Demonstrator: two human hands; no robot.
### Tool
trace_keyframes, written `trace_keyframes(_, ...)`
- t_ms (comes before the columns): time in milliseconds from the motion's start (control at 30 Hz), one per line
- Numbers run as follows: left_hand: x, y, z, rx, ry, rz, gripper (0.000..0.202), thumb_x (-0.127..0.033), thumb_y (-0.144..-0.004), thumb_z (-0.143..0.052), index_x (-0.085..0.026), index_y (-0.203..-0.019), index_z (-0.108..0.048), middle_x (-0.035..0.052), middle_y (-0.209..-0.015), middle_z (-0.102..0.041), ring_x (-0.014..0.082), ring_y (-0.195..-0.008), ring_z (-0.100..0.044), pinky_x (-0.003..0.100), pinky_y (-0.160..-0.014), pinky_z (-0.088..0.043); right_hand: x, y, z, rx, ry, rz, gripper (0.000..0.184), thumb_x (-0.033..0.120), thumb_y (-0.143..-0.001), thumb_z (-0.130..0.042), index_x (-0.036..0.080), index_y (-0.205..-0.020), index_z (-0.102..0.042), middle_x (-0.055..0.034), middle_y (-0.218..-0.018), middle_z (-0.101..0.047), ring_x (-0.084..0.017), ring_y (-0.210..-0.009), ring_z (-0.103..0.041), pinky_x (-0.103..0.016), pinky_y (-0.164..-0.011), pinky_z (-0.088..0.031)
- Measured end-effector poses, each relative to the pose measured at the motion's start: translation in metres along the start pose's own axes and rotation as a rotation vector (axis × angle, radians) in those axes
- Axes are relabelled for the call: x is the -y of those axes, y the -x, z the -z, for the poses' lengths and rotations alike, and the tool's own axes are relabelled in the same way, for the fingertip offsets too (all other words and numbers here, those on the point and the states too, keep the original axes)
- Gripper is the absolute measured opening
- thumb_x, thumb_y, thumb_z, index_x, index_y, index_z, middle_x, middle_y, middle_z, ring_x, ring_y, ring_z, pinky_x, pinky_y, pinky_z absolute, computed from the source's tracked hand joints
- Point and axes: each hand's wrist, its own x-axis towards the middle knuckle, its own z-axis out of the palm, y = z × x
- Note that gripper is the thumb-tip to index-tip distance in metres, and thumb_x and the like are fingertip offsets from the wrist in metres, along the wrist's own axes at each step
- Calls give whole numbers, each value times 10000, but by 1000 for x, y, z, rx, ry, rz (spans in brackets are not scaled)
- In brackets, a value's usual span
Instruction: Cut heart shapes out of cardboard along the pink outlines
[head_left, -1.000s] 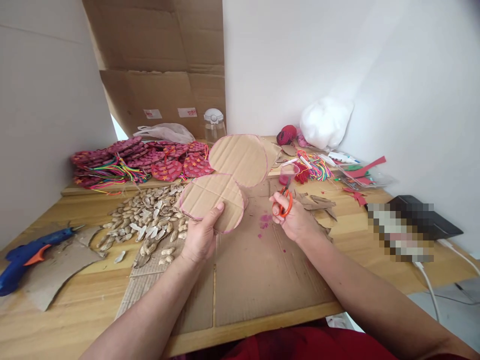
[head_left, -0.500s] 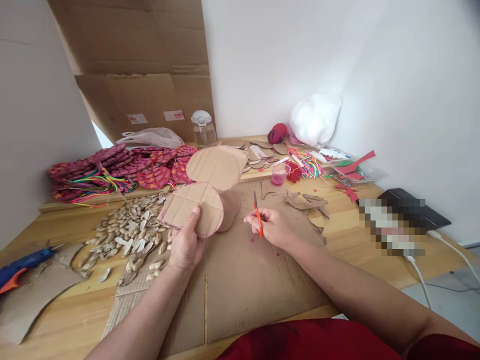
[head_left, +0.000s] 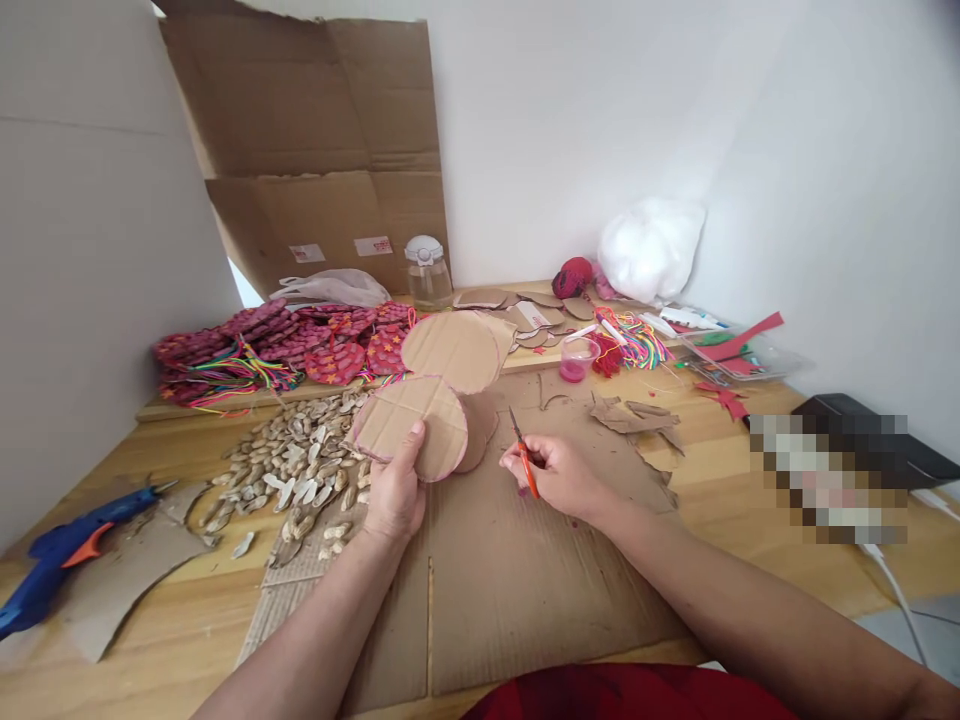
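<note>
My left hand (head_left: 397,490) grips a piece of cardboard (head_left: 420,425) with rounded, pink-outlined lobes, thumb on its face. Behind the front lobe are a larger upper lobe (head_left: 454,350) and a lower one; whether all are joined I cannot tell. My right hand (head_left: 559,475) is closed around orange-handled scissors (head_left: 527,465), their blades pointing up and away from me. The scissors are a short way right of the cardboard and apart from it. Beneath both hands lies a big flat cardboard sheet (head_left: 540,590).
Peanut shells (head_left: 292,460) are heaped at left, near a blue glue gun (head_left: 82,545). Pink patterned pieces with colored cords (head_left: 225,360) pile up behind. Cardboard scraps (head_left: 637,420), a small plastic cup (head_left: 577,358), yarn (head_left: 572,278) and a bottle (head_left: 428,275) stand farther back.
The view has shifted, so everything appears farther right and slightly lower, and more of the glue gun shows. Both hands keep their holds; the scissors have tilted slightly leftward at the tip.
</note>
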Motion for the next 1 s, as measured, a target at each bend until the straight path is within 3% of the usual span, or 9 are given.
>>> trace_keyframes(500, 3, 0, 0, 48, 24, -52, 672, -292, -697, -875, -219, -1308, -607, 117, -1389, -632, 273, -1327, -557, 418, -1124, -431, 2, 5, 0, 30, 276, 91, 240, 396, -864, -614, 168, -790, -613, 33, -625, -523, -110, -562, -437, -252, -558, -351)
trace_keyframes(700, 0, 3, 0, 69, 32, -57, 632, -319, -745, -846, -230, -1322, -606, 105, -1446, -592, 265, -1347, -538, 413, -1142, -413, 8, 11, -1, 122, 447, 136, 236, 383, -865, -651, 161, -787, -644, 21, -658, -573, -111, -589, -456, -253, -568, -337)
trace_keyframes(1000, -7, 11, -5, 94, 45, -40, 581, -288, -774, -825, -229, -1316, -625, 91, -1443, -599, 259, -1360, -526, 370, -1116, -449, 9, 15, 2, 92, 418, 132, 321, 380, -860, -708, 212, -781, -446, 77, -614, -491, -93, -542, -419, -234, -499, -293)
